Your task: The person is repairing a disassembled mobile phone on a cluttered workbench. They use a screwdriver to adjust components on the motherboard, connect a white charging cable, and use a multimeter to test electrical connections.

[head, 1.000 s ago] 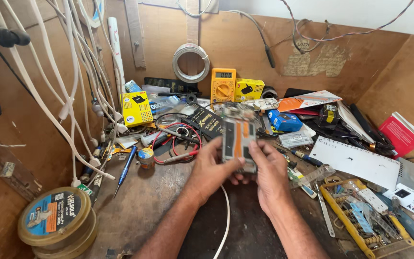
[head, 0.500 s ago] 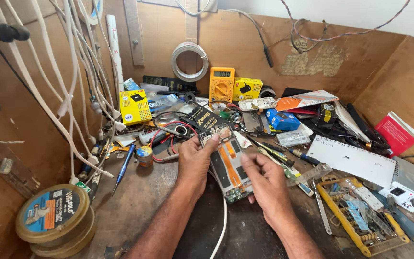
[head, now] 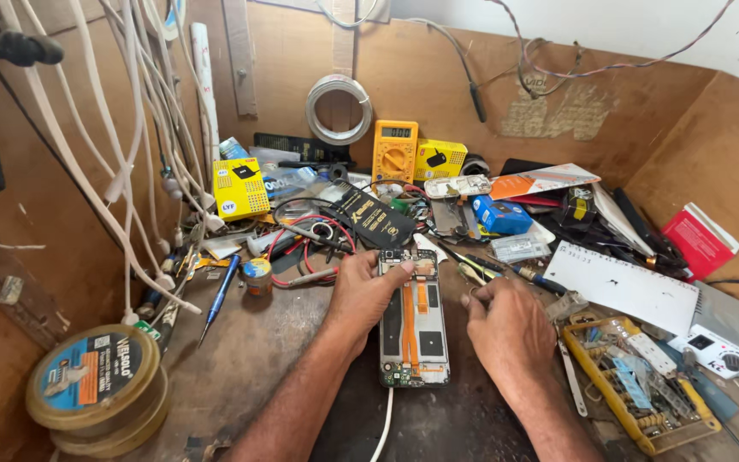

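An opened phone is seen lying flat on the dark mat at the middle of the desk, its back cover off and its inner parts, with orange ribbon strips, turned upward. The phone is held down by the left hand, which rests along its left edge; the thumb is laid across the top of the phone, and the fingers are curled loosely beside it, so the phone is pressed rather than gripped. The right hand is placed just to the right of the phone, fingers bent inward into a loose fist; whether anything small is pinched in it cannot be told. A white cable is seen running from the phone's lower end toward the near edge.

Behind the hands, a yellow multimeter is propped against the back wall, with a coil of wire hung above it. A yellow box is stood to the left, and red and black leads are tangled just beyond the left hand. A blue screwdriver is laid to the left on the desk, and a solder spool is set at the near left corner. To the right, a yellow tray of small parts and a white board are found.
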